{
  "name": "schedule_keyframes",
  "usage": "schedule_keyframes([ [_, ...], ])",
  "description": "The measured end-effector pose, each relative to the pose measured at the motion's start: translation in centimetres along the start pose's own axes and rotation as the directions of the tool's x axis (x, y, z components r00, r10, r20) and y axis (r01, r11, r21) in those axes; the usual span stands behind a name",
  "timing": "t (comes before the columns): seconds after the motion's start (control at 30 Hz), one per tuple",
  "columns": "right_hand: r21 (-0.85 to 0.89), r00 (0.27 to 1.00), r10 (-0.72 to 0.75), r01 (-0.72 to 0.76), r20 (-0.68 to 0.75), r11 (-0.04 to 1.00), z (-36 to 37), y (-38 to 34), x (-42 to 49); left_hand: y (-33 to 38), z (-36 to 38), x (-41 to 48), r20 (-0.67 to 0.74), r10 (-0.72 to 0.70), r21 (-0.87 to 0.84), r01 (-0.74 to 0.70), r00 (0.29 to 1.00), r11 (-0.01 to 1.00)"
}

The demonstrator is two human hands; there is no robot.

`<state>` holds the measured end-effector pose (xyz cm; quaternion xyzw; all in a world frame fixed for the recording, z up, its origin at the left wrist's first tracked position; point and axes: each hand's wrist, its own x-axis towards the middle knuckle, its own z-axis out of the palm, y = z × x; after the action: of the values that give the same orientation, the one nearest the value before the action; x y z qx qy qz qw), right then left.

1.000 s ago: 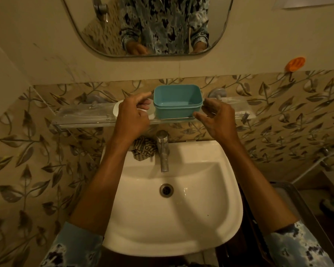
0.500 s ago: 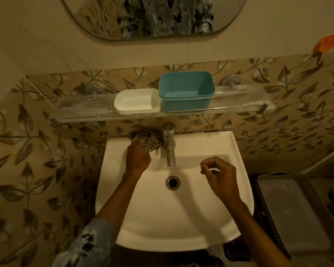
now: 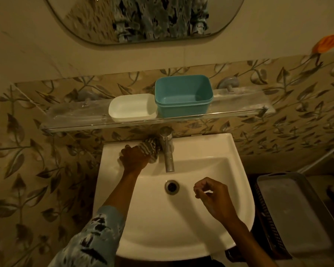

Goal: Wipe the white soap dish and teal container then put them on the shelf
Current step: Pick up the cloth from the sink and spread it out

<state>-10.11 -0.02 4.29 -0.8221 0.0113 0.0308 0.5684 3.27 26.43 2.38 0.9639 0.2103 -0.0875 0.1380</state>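
Head view: white plastic soap dish (image 3: 132, 107) and teal rectangular container (image 3: 183, 96) sit mid-shelf, my left hand (image 3: 134, 158) grips striped cloth (image 3: 149, 149) at sink's back edge, right hand (image 3: 213, 195) loosely curled, empty; task looks done.

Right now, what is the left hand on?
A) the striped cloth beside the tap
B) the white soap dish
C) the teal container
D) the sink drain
A: the left hand rests on the striped cloth on the sink ledge beside the tap, while the teal container and white soap dish sit untouched on the shelf.
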Motion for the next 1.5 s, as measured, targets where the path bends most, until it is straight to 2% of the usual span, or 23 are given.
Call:
schedule_keyframes([
  [0.07, 0.017, 1.000, -0.007, 0.007, 0.025, 1.000, 0.1, -0.2, 0.1, -0.1, -0.6, -0.6, -0.007, 0.051, -0.260, -0.051, 0.999, 0.964],
  [0.13, 0.026, 0.999, -0.017, 0.016, 0.045, 1.000, 0.3, -0.6, 0.3, -0.2, -1.5, -2.0, -0.042, 0.105, -0.511, -0.112, 0.994, 0.852],
  [0.33, 0.022, 0.988, -0.013, 0.009, 0.154, 1.000, 1.1, -1.9, 1.0, -1.3, -3.8, -6.8, -0.082, 0.168, -0.618, -0.183, 0.982, 0.765],
  [0.43, 0.066, 0.968, 0.010, -0.027, 0.249, 0.997, 1.2, -2.9, 1.1, -1.3, -5.2, -9.7, -0.012, 0.275, -0.726, -0.197, 0.961, 0.658],
  [0.53, 0.044, 0.896, 0.035, -0.061, 0.442, 0.997, 0.7, -4.2, 1.1, -0.4, -6.7, -12.1, 0.039, 0.433, -0.769, -0.249, 0.901, 0.589],
  [0.6, 0.124, 0.845, 0.025, -0.107, 0.534, 0.986, 0.3, -5.0, 1.1, 0.6, -7.5, -13.4, 0.051, 0.494, -0.780, -0.275, 0.868, 0.563],
  [0.67, 0.231, 0.827, -0.004, -0.152, 0.562, 0.961, 0.0, -5.4, 1.1, 1.6, -8.3, -14.3, 0.084, 0.511, -0.802, -0.246, 0.856, 0.544],
  [0.8, 0.395, 0.862, -0.014, -0.218, 0.507, 0.892, -1.1, -5.0, 0.3, 3.0, -10.0, -15.3, 0.109, 0.515, -0.826, -0.210, 0.850, 0.523],
  [0.9, 0.611, 0.872, 0.000, -0.343, 0.489, 0.714, -2.1, -4.1, -0.3, 3.7, -11.5, -16.0, 0.113, 0.513, -0.852, -0.183, 0.851, 0.491],
  [1.0, 0.721, 0.895, 0.088, -0.408, 0.437, 0.560, -2.9, -3.6, -0.5, 4.3, -12.8, -16.2, 0.158, 0.544, -0.877, -0.136, 0.824, 0.461],
  [1.07, 0.685, 0.886, 0.272, -0.463, 0.375, 0.562, -3.5, -3.5, -0.6, 4.9, -13.1, -16.3, 0.164, 0.541, -0.904, -0.094, 0.825, 0.417],
  [1.13, 0.523, 0.850, 0.479, -0.516, 0.219, 0.678, -3.8, -3.2, -1.0, 5.7, -12.9, -16.5, 0.163, 0.526, -0.926, -0.055, 0.834, 0.374],
  [1.17, 0.444, 0.848, 0.520, -0.507, 0.104, 0.739, -3.9, -3.2, -1.3, 6.2, -12.7, -16.8, 0.162, 0.520, -0.931, -0.044, 0.839, 0.361],
  [1.2, 0.396, 0.867, 0.499, -0.456, -0.006, 0.797, -4.0, -3.5, -1.5, 6.7, -12.3, -17.0, 0.161, 0.509, -0.936, -0.032, 0.846, 0.349],
  [1.27, 0.347, 0.937, 0.322, -0.259, -0.137, 0.901, -4.3, -4.4, -2.2, 7.7, -11.6, -17.4, 0.163, 0.461, -0.946, 0.005, 0.872, 0.323],
  [1.3, 0.325, 0.971, 0.198, -0.146, -0.133, 0.934, -4.5, -5.1, -2.6, 8.1, -11.2, -17.5, 0.165, 0.427, -0.947, 0.023, 0.889, 0.319],
  [1.37, 0.240, 1.000, -0.011, 0.015, -0.018, 0.971, -5.0, -6.6, -3.4, 8.8, -10.4, -17.8, 0.181, 0.376, -0.945, 0.054, 0.909, 0.323],
  [1.43, 0.086, 0.992, -0.113, 0.109, 0.049, 0.990, -4.7, -7.3, -3.6, 9.5, -9.8, -18.3, 0.194, 0.364, -0.955, 0.091, 0.911, 0.282],
  [1.5, 0.010, 0.987, -0.163, 0.163, -0.018, 0.987, -4.2, -7.3, -3.3, 10.2, -9.6, -18.9, 0.203, 0.345, -0.973, 0.148, 0.916, 0.179],
])
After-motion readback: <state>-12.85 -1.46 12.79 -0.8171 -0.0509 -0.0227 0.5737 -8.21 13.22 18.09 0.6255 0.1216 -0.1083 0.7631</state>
